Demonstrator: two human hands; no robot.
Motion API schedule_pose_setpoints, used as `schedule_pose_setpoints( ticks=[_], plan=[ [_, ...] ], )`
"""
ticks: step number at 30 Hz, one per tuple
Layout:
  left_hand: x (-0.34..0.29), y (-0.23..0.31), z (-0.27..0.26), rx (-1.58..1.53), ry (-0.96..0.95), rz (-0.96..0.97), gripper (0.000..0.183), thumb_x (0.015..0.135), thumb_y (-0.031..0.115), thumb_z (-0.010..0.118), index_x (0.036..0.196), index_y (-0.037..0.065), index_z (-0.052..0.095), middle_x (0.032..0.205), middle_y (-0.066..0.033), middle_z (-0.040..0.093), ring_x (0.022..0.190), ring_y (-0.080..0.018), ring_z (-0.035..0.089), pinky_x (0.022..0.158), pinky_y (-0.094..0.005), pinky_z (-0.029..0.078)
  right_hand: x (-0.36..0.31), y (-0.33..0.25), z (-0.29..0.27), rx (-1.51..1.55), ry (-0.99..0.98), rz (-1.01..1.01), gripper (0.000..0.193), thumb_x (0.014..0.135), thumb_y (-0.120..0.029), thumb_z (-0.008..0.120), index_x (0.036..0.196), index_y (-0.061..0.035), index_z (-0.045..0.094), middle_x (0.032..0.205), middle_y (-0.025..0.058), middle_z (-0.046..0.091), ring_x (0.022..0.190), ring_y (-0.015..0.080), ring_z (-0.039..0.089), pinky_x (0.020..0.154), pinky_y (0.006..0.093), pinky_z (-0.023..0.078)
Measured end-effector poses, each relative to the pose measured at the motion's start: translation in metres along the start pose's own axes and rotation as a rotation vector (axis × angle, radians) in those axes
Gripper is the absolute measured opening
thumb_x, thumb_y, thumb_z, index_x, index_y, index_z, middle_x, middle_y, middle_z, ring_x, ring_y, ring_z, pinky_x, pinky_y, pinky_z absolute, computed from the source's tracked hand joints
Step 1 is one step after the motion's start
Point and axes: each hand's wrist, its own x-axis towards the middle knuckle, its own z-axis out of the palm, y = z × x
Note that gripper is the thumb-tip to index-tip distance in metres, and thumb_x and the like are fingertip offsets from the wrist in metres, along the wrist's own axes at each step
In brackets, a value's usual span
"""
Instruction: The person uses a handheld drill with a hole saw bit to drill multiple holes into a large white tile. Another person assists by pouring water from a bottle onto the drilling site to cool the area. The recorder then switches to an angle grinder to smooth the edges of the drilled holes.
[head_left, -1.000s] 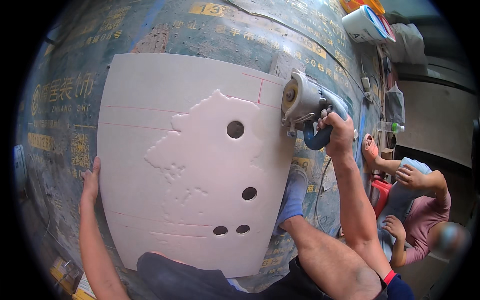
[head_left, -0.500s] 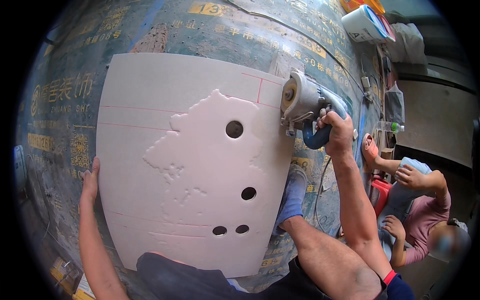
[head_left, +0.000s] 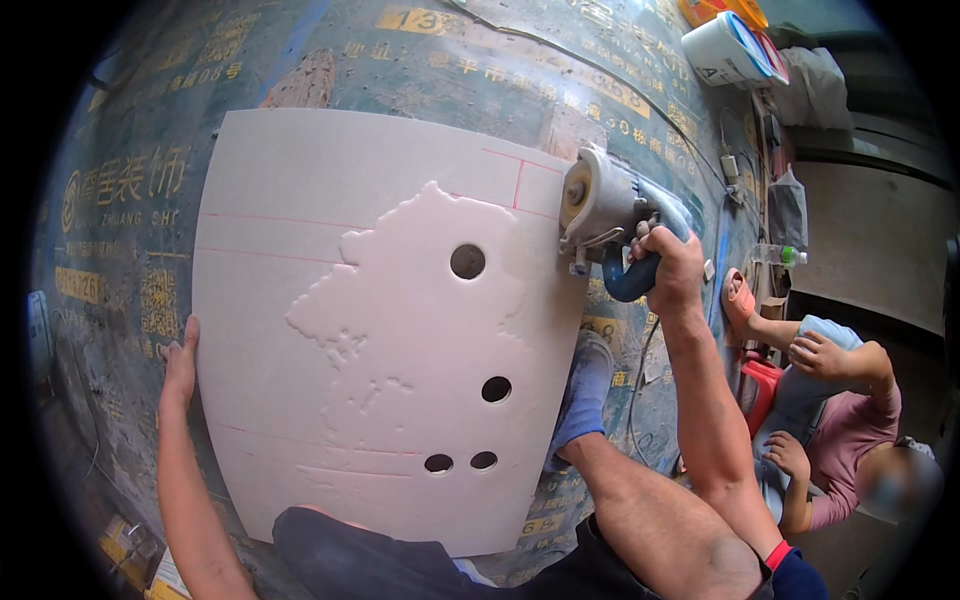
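A large pale tile (head_left: 265, 340) with red marking lines and several round holes lies in front of me, wet in its middle with a puddle (head_left: 420, 300). Along its left edge rests my left hand (head_left: 180, 362), fingers apart, touching the side of the tile. My right hand (head_left: 672, 262) is wrapped round the dark handle of a handheld tile cutter (head_left: 608, 195), a grey-bodied power saw. The cutter sits at the tile's upper right edge; its blade is hidden beneath the body.
My right foot (head_left: 588, 375) in a blue sock and shoe stands by the tile's right edge. A cord (head_left: 645, 385) trails from the cutter. Another person (head_left: 840, 430) sits at the right. A bottle (head_left: 775, 254) and white bucket (head_left: 728, 50) stand beyond on the green printed floor covering (head_left: 380, 75).
The cutter and my right hand have shifted very slightly toward the left and nearer me. My left hand stays against the tile's edge.
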Motion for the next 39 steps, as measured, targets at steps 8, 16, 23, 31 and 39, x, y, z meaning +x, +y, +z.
schedule_pose_setpoints(
  ticks=[8,16,23,31,39],
  plan=[
    [-0.005,0.006,0.001,-0.001,-0.018,0.003,0.142,0.077,0.099,0.038,0.156,-0.016,0.014,0.167,-0.0344,-0.001,0.158,-0.0401,0.003,0.128,-0.047,0.01,-0.002,-0.002,-0.001,0.01,0.0,0.01,0.012,0.076,-0.005,0.059,0.086,0.0003,0.064,0.069,0.0055,0.058,0.059,0.0157,0.056,0.059,0.0312,0.049],
    [-0.003,0.003,0.002,-0.02,0.002,0.038,0.139,0.079,0.097,0.039,0.154,-0.019,0.019,0.166,-0.0374,0.002,0.158,-0.0418,0.004,0.127,-0.0464,0.012,-0.013,-0.014,-0.001,0.115,0.012,0.047,0.01,0.075,0.0,0.057,0.084,-0.003,0.057,0.073,0.005,0.055,0.06,0.0155,0.051,0.06,0.0304,0.045],
    [-0.006,0.003,0.001,-0.018,0.006,0.05,0.139,0.08,0.096,0.04,0.152,-0.021,0.021,0.165,-0.039,0.003,0.157,-0.0436,0.005,0.127,-0.0459,0.011,-0.019,-0.033,0.007,0.141,-0.023,0.044,0.017,0.075,0.0,0.055,0.091,-0.0046,0.055,0.081,0.004,0.055,0.064,0.0147,0.049,0.063,0.0321,0.046],
    [-0.006,0.005,0.002,-0.043,-0.012,0.057,0.137,0.082,0.094,0.041,0.152,-0.022,0.02,0.164,-0.0403,0.002,0.157,-0.0434,0.002,0.127,-0.0453,0.01,-0.012,-0.022,0.039,0.154,-0.043,0.035,0.008,0.076,-0.001,0.056,0.083,-0.0045,0.056,0.073,0.0042,0.054,0.058,0.0144,0.052,0.058,0.0316,0.047],
    [0.0,0.0,0.005,-0.006,-0.009,0.054,0.138,0.081,0.096,0.039,0.151,-0.022,0.021,0.164,-0.0411,0.0,0.158,-0.0427,-0.002,0.127,-0.0459,0.008,-0.013,-0.017,0.054,0.13,-0.058,0.028,0.008,0.076,-0.002,0.057,0.084,-0.0041,0.056,0.074,0.005,0.056,0.059,0.0162,0.053,0.059,0.0331,0.048]
  ],
)
